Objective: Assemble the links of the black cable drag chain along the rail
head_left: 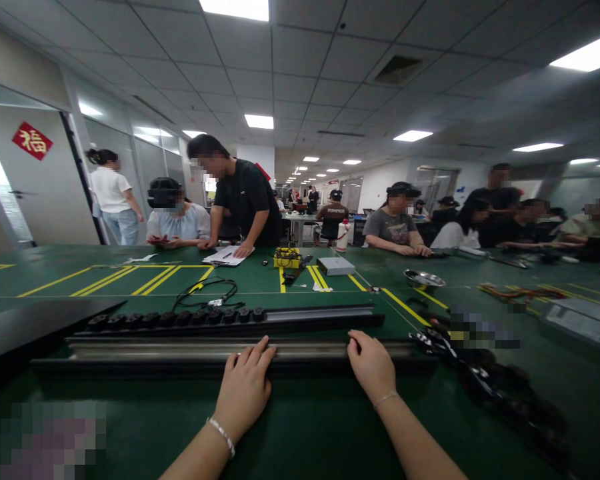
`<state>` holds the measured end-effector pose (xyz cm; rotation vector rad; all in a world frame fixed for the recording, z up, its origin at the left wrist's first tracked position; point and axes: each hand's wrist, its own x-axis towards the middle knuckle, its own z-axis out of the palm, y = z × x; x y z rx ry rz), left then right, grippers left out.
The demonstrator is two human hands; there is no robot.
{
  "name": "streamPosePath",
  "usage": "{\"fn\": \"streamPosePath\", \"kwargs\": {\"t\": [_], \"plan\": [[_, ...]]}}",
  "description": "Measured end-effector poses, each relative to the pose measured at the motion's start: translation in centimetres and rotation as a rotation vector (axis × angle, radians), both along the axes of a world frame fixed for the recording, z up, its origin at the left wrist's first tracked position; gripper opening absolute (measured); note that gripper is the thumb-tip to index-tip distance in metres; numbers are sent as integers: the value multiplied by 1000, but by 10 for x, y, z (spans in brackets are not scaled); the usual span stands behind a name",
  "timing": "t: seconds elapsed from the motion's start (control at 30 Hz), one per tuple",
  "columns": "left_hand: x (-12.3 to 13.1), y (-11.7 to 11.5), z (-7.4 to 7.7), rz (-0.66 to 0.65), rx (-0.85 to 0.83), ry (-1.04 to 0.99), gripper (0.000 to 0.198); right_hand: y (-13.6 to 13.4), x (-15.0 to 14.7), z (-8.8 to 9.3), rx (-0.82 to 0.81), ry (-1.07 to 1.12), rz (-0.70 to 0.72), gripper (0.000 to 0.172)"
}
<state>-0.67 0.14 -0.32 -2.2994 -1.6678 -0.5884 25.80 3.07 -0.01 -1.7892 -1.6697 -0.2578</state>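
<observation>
On my feed, left hand and right hand touch the rail beneath; I can't tell if they grip.

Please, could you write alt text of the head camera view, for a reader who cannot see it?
A left hand and a right hand rest on a long black rail with a silvery strip, lying across a green table. Just beyond it, round black pieces line the left part of another rail; farther back, a co-worker leans over papers.
</observation>
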Motion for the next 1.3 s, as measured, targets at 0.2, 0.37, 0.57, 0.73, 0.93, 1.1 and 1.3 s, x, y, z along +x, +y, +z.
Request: {"fn": "streamPosePath", "kwargs": {"t": [0.2,0.37,0.57,0.73,0.93,1.1,1.3], "plan": [[0,0,0,-1,-2,10,52,-3,-3,4,-18,12,-5,35],[0,0,1,2,-11,14,53,-3,0,3,-22,26,-23,35],[0,-2,3,6,-16,17,51,1,4,-2,-9,25,-12,35],[1,-2,4,15,-14,24,52,0,4,-1,-16,26,-17,34],[1,-1,3,12,-8,19,54,0,3,-1,-16,12,-24,35],[1,-1,3,6,-7,10,54,0,3,-1,-14,19,-21,34],[2,-1,2,9,-22,10,54,0,3,0,-17,6,-26,36]]}}
